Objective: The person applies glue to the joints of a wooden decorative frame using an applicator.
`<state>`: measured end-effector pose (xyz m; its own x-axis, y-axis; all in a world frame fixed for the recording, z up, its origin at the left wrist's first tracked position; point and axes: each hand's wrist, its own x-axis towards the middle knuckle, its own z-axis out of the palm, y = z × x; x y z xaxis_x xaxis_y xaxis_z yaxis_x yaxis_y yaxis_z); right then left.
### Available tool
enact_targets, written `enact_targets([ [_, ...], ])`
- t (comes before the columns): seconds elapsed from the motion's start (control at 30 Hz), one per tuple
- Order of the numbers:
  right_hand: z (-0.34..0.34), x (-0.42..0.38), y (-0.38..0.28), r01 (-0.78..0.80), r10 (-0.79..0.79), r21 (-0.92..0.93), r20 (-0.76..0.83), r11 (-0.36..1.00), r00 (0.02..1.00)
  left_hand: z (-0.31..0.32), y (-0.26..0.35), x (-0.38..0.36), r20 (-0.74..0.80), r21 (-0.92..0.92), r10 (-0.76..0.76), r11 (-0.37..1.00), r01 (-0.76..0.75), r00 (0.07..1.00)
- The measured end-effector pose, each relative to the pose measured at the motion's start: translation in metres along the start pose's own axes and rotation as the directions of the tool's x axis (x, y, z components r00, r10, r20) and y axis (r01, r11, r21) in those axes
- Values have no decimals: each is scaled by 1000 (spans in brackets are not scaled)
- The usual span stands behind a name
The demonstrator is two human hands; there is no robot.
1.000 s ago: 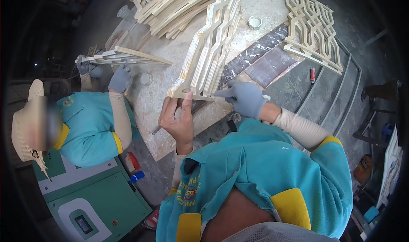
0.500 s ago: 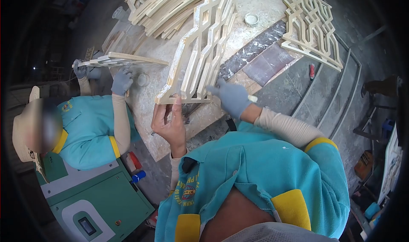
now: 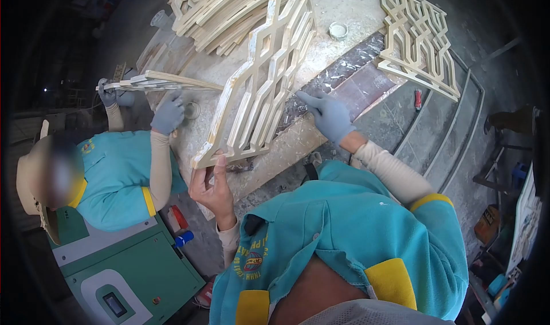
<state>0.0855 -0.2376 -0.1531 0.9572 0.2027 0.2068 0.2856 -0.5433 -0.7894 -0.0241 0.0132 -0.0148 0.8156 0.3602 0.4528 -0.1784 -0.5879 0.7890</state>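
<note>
A pale wooden lattice panel [image 3: 250,61] stands tilted over the worktable, with whitish and orange-brown smears along its left edge. My bare left hand [image 3: 213,191] grips its lower left corner, thumb on the near face and fingers beneath. My right hand [image 3: 331,119], in a grey glove, is at the panel's right side. Its index finger stretches out to the panel's edge while the other fingers curl in. I cannot tell what the curled fingers hold.
Curved wooden strips [image 3: 223,21] are piled at the back of the table [image 3: 258,182]. A small round tub [image 3: 338,30] and another lattice panel [image 3: 418,38] lie at the right. On the left, a co-worker [image 3: 123,170] in grey gloves holds another panel [image 3: 154,83].
The panel's lower corner and my left hand have moved left and down, tilting the panel more. My right hand moved slightly right; the pale stick end showing at its palm is now out of sight.
</note>
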Motion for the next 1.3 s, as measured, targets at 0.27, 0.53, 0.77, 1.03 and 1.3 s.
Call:
enact_targets([
  [0.27,16,4,-11,29,-38,-113,-78,993,996,-9,-4,-9,-5,58,19,998,-19,1000],
  [0.53,14,33,15,235,-251,-468,28,852,967,-10,-3,-13,68,68,-12,998,7,998],
  [0.77,2,-2,33,214,-243,-445,-9,870,970,-1,-4,-6,-31,-33,-72,997,71,997],
  [1.03,36,15,3,171,-220,-547,-25,819,975,-7,-8,-11,39,-5,-23,1000,23,999],
  [1.3,18,24,-7,140,-140,-572,44,808,989,-9,-6,-12,38,9,-6,1000,6,999],
])
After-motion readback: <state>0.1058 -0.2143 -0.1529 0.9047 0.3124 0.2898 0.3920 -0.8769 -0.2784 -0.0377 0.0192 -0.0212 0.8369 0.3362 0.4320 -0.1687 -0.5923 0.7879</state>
